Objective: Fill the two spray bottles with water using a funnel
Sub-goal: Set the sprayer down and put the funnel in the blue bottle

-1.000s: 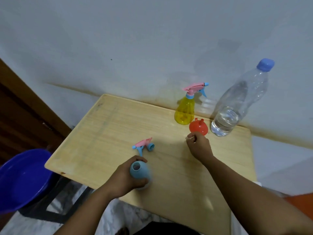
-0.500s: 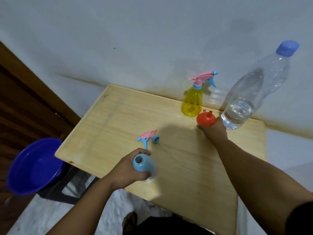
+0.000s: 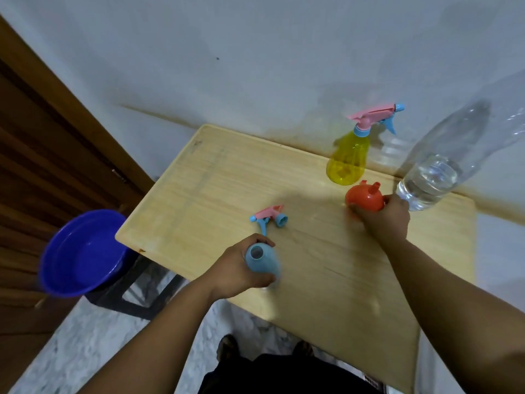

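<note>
Landmark: the table, a pale wooden top against the wall; every place below was reckoned from it.
Blue bottle: stood near the table's front edge, uncapped, mouth open upward. No water could be made out inside.
Left hand: fingers curled round the blue bottle, steadying it on the table.
Sprayer: the pink and blue trigger head lay on its side on the table, just behind the blue bottle and apart from it.
Funnel: orange, lying mouth-down with its spout up, toward the table's back right.
Right hand: fingers closed on the funnel's near rim; whether the funnel had left the table could not be told.
Yellow bottle: at the table's back edge, just behind the funnel, its own trigger head on and looking empty.
Water bottle: clear plastic, at the table's back right corner, just right of the funnel, water only in its lower part; its cap was out of view.
Basin: blue, off the table's left edge, lower down.
Done, as judged: one bottle opened and held ready; funnel taken in hand.
Left, as judged: seating the funnel in the blue bottle, pouring, recapping, then all of it for the yellow bottle. An early stage.
</note>
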